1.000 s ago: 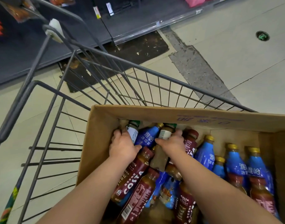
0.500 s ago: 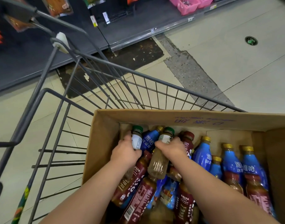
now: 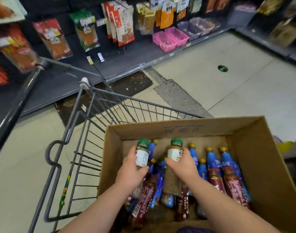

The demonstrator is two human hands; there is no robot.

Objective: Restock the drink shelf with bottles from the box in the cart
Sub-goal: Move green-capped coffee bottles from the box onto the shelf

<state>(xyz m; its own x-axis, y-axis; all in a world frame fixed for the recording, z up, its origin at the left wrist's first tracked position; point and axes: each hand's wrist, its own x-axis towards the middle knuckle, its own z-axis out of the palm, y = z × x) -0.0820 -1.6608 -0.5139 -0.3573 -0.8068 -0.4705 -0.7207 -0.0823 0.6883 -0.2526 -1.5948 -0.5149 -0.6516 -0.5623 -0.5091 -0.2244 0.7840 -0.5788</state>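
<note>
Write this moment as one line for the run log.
stage: pick | left hand: grips left green-capped bottle | right hand: grips right green-capped bottle | place: both over cardboard box in cart

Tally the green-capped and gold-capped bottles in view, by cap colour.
Green-capped bottles: 2, one gripped by the left hand, one by the right hand
Gold-capped blue bottles: 6
Total: 8

floor (image 3: 236, 101): cart (image 3: 140, 101) | cart: box (image 3: 211, 130) | box: bottles (image 3: 212, 163), mixed
</note>
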